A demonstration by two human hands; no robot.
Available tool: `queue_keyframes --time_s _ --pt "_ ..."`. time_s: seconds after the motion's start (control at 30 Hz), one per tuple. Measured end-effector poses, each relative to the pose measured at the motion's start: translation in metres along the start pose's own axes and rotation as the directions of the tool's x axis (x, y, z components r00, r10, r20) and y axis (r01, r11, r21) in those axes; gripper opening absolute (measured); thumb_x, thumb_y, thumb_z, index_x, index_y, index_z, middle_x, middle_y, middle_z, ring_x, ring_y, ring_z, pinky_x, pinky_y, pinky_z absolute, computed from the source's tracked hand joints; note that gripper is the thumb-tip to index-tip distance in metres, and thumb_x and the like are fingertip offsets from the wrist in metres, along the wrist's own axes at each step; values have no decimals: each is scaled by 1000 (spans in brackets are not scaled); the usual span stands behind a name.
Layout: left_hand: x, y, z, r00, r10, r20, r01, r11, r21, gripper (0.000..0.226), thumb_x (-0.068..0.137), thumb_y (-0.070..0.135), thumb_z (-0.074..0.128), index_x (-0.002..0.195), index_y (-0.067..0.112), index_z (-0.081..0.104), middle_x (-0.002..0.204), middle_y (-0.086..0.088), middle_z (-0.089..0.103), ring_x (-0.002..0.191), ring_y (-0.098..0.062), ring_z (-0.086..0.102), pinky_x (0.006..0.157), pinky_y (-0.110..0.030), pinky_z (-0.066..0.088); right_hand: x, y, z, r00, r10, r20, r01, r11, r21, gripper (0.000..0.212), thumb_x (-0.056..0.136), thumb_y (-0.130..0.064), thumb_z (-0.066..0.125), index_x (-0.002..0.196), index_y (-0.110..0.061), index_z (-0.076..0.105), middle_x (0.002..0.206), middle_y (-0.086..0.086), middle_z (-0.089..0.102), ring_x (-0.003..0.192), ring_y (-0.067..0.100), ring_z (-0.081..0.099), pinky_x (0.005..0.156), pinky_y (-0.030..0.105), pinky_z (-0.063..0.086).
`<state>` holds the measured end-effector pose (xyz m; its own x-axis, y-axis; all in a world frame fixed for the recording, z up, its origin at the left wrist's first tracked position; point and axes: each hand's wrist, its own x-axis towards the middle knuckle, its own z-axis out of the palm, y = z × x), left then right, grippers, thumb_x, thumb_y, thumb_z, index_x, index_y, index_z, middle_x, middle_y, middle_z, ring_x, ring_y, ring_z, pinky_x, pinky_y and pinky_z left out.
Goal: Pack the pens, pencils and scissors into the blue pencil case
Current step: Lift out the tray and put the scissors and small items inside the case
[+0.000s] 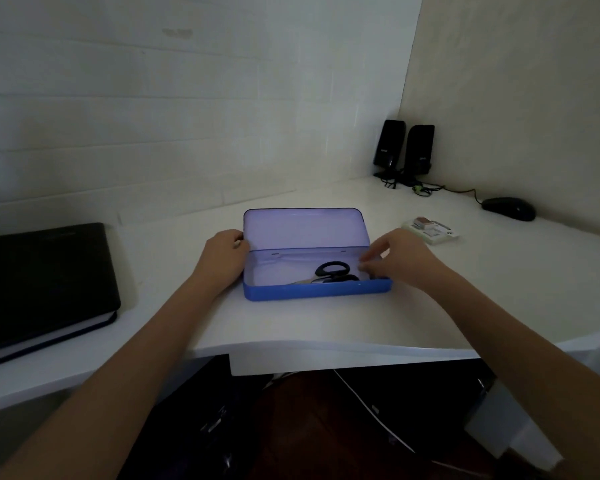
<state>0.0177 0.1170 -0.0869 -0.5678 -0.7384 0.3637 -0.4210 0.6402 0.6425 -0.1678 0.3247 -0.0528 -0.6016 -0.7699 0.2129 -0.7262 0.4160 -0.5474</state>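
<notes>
The blue pencil case (312, 293) lies open on the white desk (326, 323), its lid (305, 228) standing up at the back. Inside it lie scissors (331, 271) with black handles, blades pointing left. My left hand (224, 258) grips the case's left end near the hinge. My right hand (400, 261) is at the case's right end, its fingers curled over the rim and reaching inside next to the scissor handles; what they hold, if anything, is hidden. No pens or pencils show.
A black notebook (42, 282) lies at the left. Two black speakers (404, 150) with cables stand in the back corner, a black mouse (509, 208) to their right. A small white packet (430, 231) lies just right of the case.
</notes>
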Motion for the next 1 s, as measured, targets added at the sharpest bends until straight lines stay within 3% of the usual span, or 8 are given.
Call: queue_keyframes --time_s 0.07,0.2,0.33,0.47,0.7,0.83,0.9,1.0 --pt "1 -1 0 1000 4 -2 -4 1000 4 24 87 10 41 72 -6 52 73 -20 53 70 -27 44 57 -35 26 3 10 -2 991 -60 -124 68 996 65 16 82 -20 67 95 -13 74 90 0 69 63 0 60 61 12 43" --pt "1 -1 0 1000 2 -9 -2 1000 -4 25 86 13 41 66 0 48 68 -16 50 68 -27 42 54 -25 28 28 46 -10 888 -43 -457 -3 995 -99 34 88 -23 53 121 -20 59 123 11 58 108 28 56 93 43 45" --pt "2 0 1 1000 -8 -29 8 1000 -1 26 89 8 42 83 -12 56 85 -28 60 74 -26 47 60 -33 29 64 76 -24 916 208 -343 -308 911 -273 49 96 -26 35 144 -27 31 149 13 37 133 34 35 105 49 30" --pt "2 -2 2 999 -19 -32 19 1000 -20 27 89 10 40 88 -11 57 92 -28 63 75 -25 48 60 -31 33 79 99 -12 932 264 -247 -343 861 -376 45 98 -31 29 142 -29 36 139 13 49 129 33 41 108 48 26" --pt "6 -1 3 999 10 -37 -9 1000 16 27 90 11 41 90 -8 60 94 -24 63 89 -36 56 63 -33 34 81 95 -8 929 43 -368 -207 885 -418 20 94 -25 46 108 -16 58 109 17 61 109 35 48 93 44 34" --pt "6 -2 4 999 5 -47 -4 1000 9 26 90 11 41 89 -7 60 94 -24 64 86 -33 56 62 -20 34 77 75 -10 917 -44 -396 71 996 54 19 87 -13 53 104 -17 62 90 10 62 82 24 60 71 28 45" --pt "7 -3 4 999 -5 -48 5 1000 6 26 89 11 42 90 -6 61 94 -24 64 89 -36 57 62 -19 34 67 50 -13 946 -127 -297 236 899 368 20 86 -12 61 104 -19 64 87 -2 63 72 10 60 69 18 47" --pt "6 -2 3 999 -5 -38 5 1000 3 28 88 13 42 89 -7 61 94 -26 64 83 -32 56 61 -25 35 52 24 -11 926 -359 -114 371 816 443 18 80 -12 71 98 -14 69 93 -5 69 80 8 64 77 19 52"
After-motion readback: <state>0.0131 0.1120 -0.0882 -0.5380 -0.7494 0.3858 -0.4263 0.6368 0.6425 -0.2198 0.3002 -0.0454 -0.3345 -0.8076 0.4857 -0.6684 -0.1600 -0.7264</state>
